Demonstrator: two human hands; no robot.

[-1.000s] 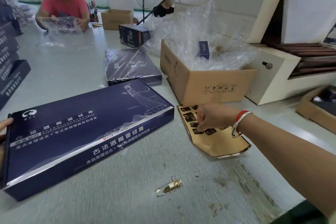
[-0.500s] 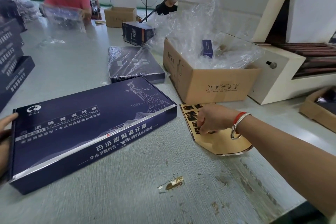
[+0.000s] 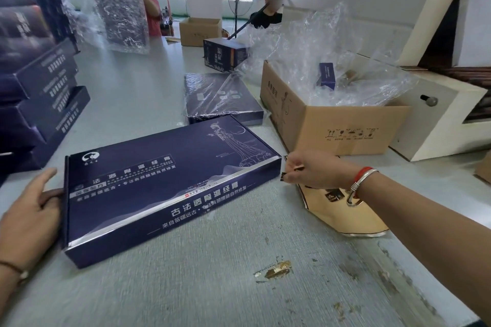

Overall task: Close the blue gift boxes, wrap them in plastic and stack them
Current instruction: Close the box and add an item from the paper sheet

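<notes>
A closed flat blue gift box (image 3: pixel 170 183) lies on the grey table in front of me. My left hand (image 3: pixel 32 210) rests against its left end, fingers straight. My right hand (image 3: pixel 310 170) hovers just past the box's right corner and pinches a small dark sticker (image 3: pixel 288 174) peeled from a gold sticker sheet (image 3: pixel 342 212) lying under my wrist. Behind the box lies another blue box wrapped in plastic (image 3: pixel 220 98). A stack of blue boxes (image 3: pixel 39 93) stands at the left.
An open cardboard carton (image 3: pixel 332 125) full of clear plastic bags sits to the right, a white machine (image 3: pixel 446 114) behind it. A small upright blue box (image 3: pixel 225 54) and another carton (image 3: pixel 200 32) stand farther back. Two people work at the far end; one lifts a plastic-wrapped box (image 3: pixel 119 10).
My right hand lifted off the gold sheet with a sticker pinched and moved left toward the box. My left hand came further into view at the box's end. The far person raised a wrapped box.
</notes>
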